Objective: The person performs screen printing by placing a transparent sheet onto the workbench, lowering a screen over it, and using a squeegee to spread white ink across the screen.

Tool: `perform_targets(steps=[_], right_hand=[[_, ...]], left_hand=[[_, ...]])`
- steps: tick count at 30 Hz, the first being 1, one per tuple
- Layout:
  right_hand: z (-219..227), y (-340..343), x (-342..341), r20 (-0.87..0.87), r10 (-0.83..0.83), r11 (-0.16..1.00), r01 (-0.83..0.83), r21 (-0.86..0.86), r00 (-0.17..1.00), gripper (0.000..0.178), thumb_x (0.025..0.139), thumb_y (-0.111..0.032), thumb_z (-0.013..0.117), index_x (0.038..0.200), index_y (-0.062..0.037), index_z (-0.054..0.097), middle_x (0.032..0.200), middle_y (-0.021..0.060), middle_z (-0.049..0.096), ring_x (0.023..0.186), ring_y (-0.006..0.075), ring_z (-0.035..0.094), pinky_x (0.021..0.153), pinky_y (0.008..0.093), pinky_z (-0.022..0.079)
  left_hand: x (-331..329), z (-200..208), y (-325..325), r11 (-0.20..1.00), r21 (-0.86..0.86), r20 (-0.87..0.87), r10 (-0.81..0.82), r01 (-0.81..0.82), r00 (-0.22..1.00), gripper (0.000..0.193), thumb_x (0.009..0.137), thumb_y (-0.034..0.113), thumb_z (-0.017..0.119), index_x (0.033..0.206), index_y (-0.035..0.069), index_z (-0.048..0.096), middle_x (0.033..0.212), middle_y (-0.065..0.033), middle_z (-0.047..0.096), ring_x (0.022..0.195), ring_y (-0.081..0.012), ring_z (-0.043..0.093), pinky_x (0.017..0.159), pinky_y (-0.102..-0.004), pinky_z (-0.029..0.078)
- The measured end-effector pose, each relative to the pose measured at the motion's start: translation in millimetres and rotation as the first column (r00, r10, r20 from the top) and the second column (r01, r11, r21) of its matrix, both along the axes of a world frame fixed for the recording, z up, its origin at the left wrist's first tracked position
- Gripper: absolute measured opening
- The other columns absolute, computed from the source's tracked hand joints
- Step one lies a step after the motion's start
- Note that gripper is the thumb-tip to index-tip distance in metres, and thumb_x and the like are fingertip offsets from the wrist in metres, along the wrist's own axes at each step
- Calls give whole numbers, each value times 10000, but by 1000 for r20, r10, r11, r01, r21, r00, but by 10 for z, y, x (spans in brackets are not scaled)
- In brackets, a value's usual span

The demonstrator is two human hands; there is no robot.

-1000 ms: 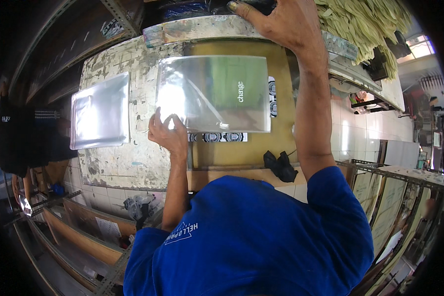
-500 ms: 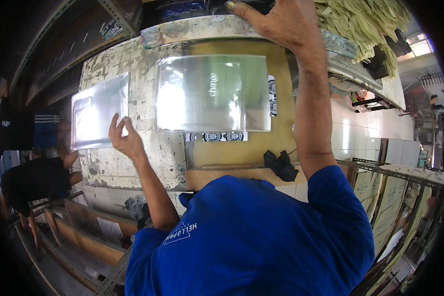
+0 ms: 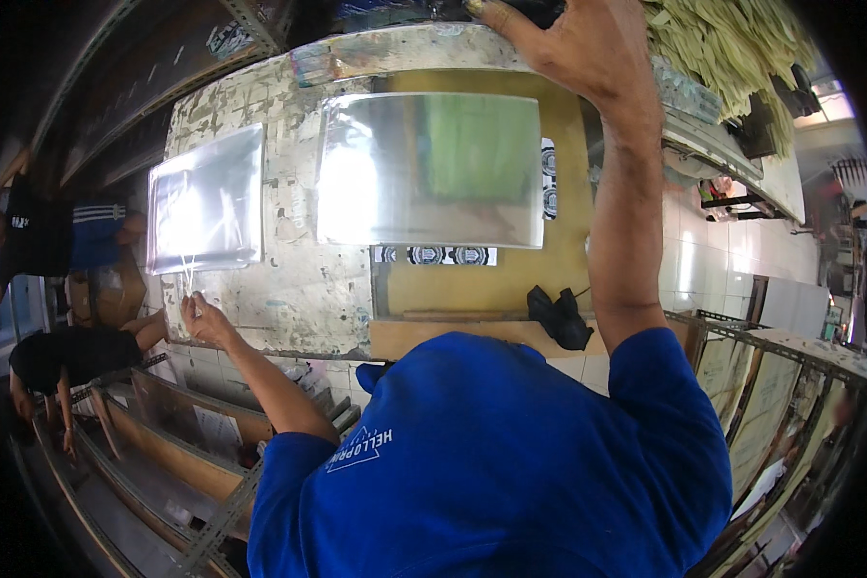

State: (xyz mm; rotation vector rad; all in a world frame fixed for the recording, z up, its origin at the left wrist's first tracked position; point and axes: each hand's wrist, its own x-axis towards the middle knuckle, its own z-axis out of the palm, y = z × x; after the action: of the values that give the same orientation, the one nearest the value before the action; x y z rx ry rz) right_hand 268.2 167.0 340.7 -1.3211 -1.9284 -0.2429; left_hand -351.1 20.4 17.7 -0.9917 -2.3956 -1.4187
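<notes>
My left hand point(image 3: 207, 321) is at the near edge of a stack of clear plastic sheets point(image 3: 222, 207) on the table's left side. Its thumb and fingers pinch the film, which draws to a thin bright point toward them. Right of it, a larger clear plastic sheet point(image 3: 366, 173), partly tinted green, lies over a yellow screen board point(image 3: 568, 106). Black-and-white printed strips point(image 3: 450, 255) show past its edges. My right hand point(image 3: 588, 48) reaches to the far edge beside something dark. Its thumb is stained; the other fingers are cut off by the frame.
A paint-stained table point(image 3: 289, 308) lies below. A black cloth point(image 3: 559, 318) rests near the front right. Pale yellow strips point(image 3: 732, 58) hang at the far right. Metal racks point(image 3: 183, 453) stand near left and right. Another person point(image 3: 77, 356) bends over at the left.
My left hand has moved left and nearer to me, from the sheets' right side to their near edge, and now pinches the film. My right hand stays at the far edge.
</notes>
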Motion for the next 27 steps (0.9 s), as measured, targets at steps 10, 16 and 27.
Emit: perform_targets(steps=[10, 16, 27], right_hand=[[-32, -143, 17, 28, -48, 998, 49, -30, 998, 380, 763, -327, 793, 912, 20, 754, 849, 206, 734, 819, 370, 709, 787, 435, 546], [-446, -331, -17, 151, -44, 995, 30, 92, 988, 377, 741, -339, 855, 1028, -115, 758, 898, 108, 733, 790, 313, 650, 735, 409, 493], [-1444, -998, -37, -103, 23, 963, -50, -265, 994, 341, 811, -230, 791, 1132, -121, 754, 875, 112, 725, 814, 289, 660, 759, 396, 447]], left_hand=[[272, -175, 547, 974, -154, -442, 82, -166, 893, 640, 937, 521, 685, 1278, -21, 680, 1424, -270, 563, 1272, -441, 546, 1059, -528, 457], [2694, 843, 735, 715, 432, 445, -699, 550, 560, 645, 942, 95, 710, 1521, -1, 440, 1352, -133, 631, 1190, -203, 587, 995, -342, 491], [3682, 534, 92, 554, 407, 656, -731, 726, 190, 951, 638, -71, 894, 1471, -74, 434, 1270, -138, 652, 1167, -245, 618, 1011, -374, 519]])
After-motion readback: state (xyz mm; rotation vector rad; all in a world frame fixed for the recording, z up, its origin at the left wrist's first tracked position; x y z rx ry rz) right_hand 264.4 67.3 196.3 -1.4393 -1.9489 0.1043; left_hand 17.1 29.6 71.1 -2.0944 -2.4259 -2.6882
